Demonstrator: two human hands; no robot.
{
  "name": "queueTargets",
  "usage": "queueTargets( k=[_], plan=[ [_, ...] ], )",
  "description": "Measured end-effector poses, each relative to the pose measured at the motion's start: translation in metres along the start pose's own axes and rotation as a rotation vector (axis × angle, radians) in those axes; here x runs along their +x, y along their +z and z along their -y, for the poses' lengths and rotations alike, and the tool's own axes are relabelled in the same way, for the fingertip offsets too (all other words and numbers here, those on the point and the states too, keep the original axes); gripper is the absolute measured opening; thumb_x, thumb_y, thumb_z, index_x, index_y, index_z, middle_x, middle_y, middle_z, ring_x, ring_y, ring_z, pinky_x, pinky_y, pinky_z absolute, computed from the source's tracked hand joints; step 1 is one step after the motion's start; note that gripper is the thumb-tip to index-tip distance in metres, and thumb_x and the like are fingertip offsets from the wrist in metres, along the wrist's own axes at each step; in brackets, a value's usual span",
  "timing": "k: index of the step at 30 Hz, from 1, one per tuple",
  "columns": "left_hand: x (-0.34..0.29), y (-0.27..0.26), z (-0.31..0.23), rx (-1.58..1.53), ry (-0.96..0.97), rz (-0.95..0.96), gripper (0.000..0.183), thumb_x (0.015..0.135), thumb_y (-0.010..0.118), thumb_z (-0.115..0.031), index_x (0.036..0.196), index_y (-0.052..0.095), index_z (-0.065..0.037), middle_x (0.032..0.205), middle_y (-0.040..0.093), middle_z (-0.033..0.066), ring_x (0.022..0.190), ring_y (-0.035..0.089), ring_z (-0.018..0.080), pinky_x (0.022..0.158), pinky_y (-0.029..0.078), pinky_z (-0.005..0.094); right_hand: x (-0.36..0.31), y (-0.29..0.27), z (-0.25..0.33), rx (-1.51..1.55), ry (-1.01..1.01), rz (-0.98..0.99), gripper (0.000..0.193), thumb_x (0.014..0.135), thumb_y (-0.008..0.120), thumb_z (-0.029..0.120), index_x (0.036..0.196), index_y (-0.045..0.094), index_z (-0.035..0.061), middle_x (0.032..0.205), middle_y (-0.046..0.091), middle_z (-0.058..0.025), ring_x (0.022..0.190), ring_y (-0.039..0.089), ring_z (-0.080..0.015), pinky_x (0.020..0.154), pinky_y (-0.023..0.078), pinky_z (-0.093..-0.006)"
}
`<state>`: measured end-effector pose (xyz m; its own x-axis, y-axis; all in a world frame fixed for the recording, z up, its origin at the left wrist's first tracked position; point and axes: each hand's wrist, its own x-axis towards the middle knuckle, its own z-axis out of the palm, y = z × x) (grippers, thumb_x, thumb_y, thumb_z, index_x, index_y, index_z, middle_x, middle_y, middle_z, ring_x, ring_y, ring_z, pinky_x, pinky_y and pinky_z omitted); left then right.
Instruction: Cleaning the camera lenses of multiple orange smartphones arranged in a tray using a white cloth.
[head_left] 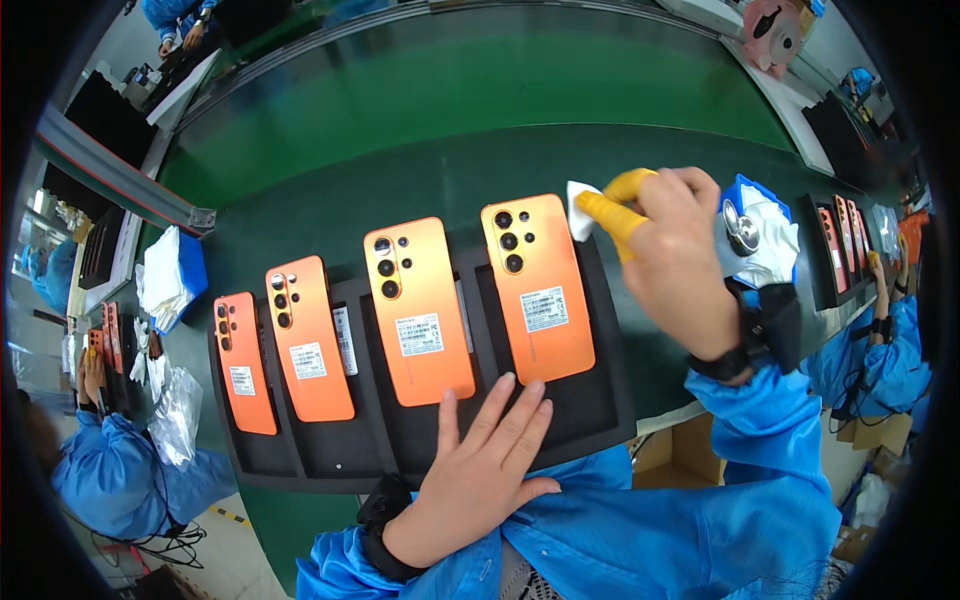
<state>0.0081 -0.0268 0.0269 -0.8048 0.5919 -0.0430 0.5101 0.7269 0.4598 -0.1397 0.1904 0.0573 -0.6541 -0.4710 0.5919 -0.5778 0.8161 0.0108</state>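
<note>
At the right end of the black tray [590,408], the rightmost orange phone [538,280] lies with its camera side up, a white label on its back. Just beside its upper right corner I have a small white cloth [578,214], clamped in my right grip [675,250] between fingers sheathed in yellow covers; whether the cloth touches the phone I cannot tell. My left grip [475,480] is at the tray's near edge, holding nothing, its fingers spread apart, with fingertips at the lower edges of the rightmost phone and the third phone [415,300]. Toward the tray's left end lie the second phone [308,325] and the leftmost phone [243,345], both orange, camera side up and labelled too.

Right of the tray, a blue bin [733,192] holds white cloths [772,240] and a round silvery thing [741,232]. Beyond the tray's left end are another blue bin [194,265] and a clear bag [178,415]. Under the tray runs the green bench [400,180]. Well to its right, a co-worker's blue sleeve [888,350] shows; another co-worker [130,470] sits to its left.
</note>
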Motion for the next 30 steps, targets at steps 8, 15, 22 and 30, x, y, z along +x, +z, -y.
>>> queueTargets(
  k=[8, 15, 22, 30],
  plan=[
    [0.0, 0.025, 0.001, 0.111, -0.079, -0.007, 0.083, 0.078, 0.054, -0.066, 0.133, 0.051, -0.004, 0.149, 0.038, 0.0087, 0.142, 0.023, 0.0354, 0.108, 0.009, 0.068, 0.008, 0.061, 0.013, 0.051, -0.199, 0.19, 0.024, 0.077, 0.064, 0.006, 0.099, 0.073, 0.0079, 0.095, 0.061, -0.0022, 0.092, 0.054, -0.0175, 0.101, 0.027, -0.0498],
    [0.011, 0.028, -0.002, 0.155, -0.138, -0.051, 0.082, 0.08, 0.051, -0.067, 0.134, 0.053, -0.006, 0.147, 0.041, 0.0064, 0.14, 0.027, 0.0349, 0.11, 0.013, 0.0638, 0.005, 0.059, 0.012, -0.001, -0.184, 0.134, 0.005, 0.067, 0.068, 0.008, 0.07, 0.072, 0.0071, 0.082, 0.053, -0.0009, 0.092, 0.053, -0.0182, 0.099, 0.027, -0.0531],
    [0.011, 0.028, 0.0, 0.149, -0.137, -0.028, 0.08, 0.08, 0.053, -0.066, 0.133, 0.054, -0.006, 0.146, 0.043, 0.007, 0.141, 0.026, 0.0359, 0.111, 0.015, 0.0604, 0.009, 0.067, 0.005, -0.062, -0.188, 0.056, 0.004, 0.066, 0.066, 0.009, 0.067, 0.07, 0.0092, 0.08, 0.053, 0.001, 0.085, 0.054, -0.0166, 0.096, 0.028, -0.0514],
    [0.014, 0.026, 0.003, 0.156, -0.112, -0.062, 0.072, 0.079, 0.059, -0.062, 0.127, 0.06, -0.009, 0.14, 0.05, 0.0059, 0.138, 0.03, 0.0339, 0.11, 0.021, 0.0557, -0.004, 0.055, 0.02, 0.003, -0.259, 0.165, 0.025, 0.069, 0.066, 0.013, 0.092, 0.075, 0.0103, 0.088, 0.059, 0.0017, 0.087, 0.055, -0.0142, 0.097, 0.029, -0.0484]
  ],
)
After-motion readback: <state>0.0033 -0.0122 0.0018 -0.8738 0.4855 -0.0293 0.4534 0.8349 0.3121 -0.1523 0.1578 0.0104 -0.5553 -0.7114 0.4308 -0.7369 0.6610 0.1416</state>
